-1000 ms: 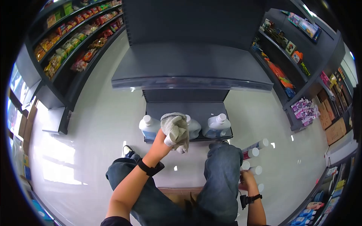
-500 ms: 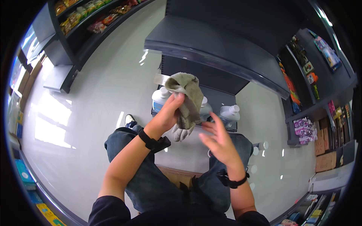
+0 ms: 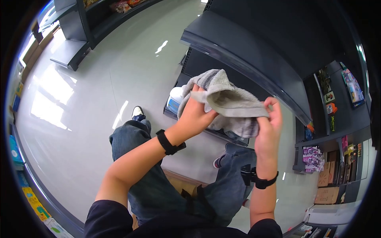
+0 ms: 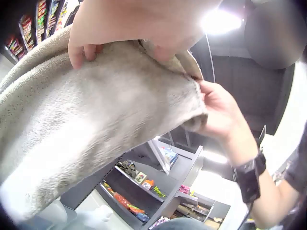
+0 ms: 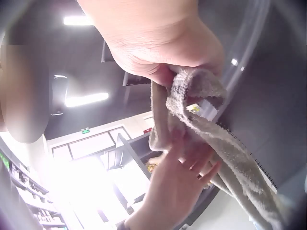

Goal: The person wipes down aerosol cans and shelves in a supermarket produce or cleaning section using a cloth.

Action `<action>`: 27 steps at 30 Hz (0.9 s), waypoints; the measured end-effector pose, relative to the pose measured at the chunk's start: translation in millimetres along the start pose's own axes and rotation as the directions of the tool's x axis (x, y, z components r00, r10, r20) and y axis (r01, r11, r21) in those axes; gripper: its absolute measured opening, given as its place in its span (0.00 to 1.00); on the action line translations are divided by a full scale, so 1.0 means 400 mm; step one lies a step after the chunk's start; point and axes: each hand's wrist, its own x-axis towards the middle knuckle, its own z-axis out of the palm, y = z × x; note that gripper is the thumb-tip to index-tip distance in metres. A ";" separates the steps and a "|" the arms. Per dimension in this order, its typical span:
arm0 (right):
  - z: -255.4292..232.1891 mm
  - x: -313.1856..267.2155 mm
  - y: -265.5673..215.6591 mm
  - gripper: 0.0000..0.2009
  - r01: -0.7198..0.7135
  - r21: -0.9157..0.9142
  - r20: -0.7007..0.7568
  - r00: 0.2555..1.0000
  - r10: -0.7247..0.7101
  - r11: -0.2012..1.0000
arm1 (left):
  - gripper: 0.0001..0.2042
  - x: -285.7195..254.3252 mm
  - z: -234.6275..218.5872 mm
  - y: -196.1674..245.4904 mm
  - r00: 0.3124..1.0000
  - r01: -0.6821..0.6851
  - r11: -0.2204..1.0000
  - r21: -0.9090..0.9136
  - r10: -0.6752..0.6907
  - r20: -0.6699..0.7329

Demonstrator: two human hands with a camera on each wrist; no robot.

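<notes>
A grey towel [image 3: 238,104] with darker striped bands is held up between both hands in the head view, part of it folded into an open loop. My left hand [image 3: 195,116] grips its left part, the thumb showing near the lower edge of the loop. At the right end, my right hand [image 3: 270,129] pinches the edge between thumb and fingers. The left wrist view shows the towel's fuzzy side [image 4: 96,105] hanging below the left hand. Behind the towel, a white bottle with a blue label [image 3: 175,100] stands on the low shelf, partly covered; the other bottles are mostly hidden.
A dark shelf board [image 3: 238,51] juts out just beyond the towel. My knees [image 3: 135,139] flank the space below the hands. Shelves with goods [image 3: 331,103] stand to the right, and another rack [image 3: 71,43] is at the upper left on a glossy floor [image 3: 91,103].
My right hand has left the white-capped containers on the floor at right and taken the towel's edge. The towel, bunched in my left hand before, is now spread between both hands. The head view has rotated.
</notes>
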 end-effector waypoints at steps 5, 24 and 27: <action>0.023 0.045 -0.162 0.13 0.015 -0.055 0.102 0.995 -0.010 0.998 | 0.33 0.002 0.019 -0.028 0.976 -0.085 0.896 0.437 0.163 -0.145; -0.075 0.206 -0.459 0.15 0.470 -0.525 0.468 0.856 -0.221 0.710 | 0.32 0.017 -0.021 -0.060 0.694 0.298 0.943 0.148 -0.320 0.645; -0.084 0.197 -0.472 0.18 0.487 -0.566 0.448 0.859 -0.248 0.665 | 0.21 0.002 -0.002 -0.075 0.741 0.081 0.986 0.148 -0.159 0.653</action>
